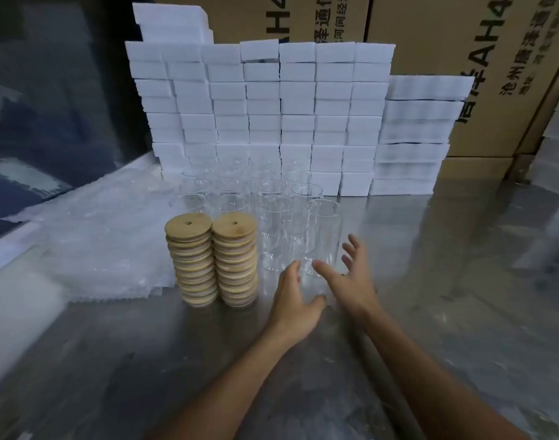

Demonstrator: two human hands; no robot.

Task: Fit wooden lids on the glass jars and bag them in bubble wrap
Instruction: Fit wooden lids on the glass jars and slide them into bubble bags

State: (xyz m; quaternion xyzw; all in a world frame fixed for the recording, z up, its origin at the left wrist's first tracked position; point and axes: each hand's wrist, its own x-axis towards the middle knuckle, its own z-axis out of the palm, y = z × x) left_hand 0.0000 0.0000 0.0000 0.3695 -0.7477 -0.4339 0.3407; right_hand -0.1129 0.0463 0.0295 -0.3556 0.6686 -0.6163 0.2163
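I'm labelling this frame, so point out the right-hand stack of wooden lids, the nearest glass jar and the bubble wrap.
right lid stack (236,265): head view, side of the stack.
nearest glass jar (322,230): head view, its clear wall.
bubble wrap (110,249): head view, top sheet of the pile.

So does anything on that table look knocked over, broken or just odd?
Nothing stands out. The glass jars stand upright in rows, the two stacks of wooden lids lean only slightly, and the bubble wrap lies flat beside them. Both hands, left and right, are open by the nearest jar.
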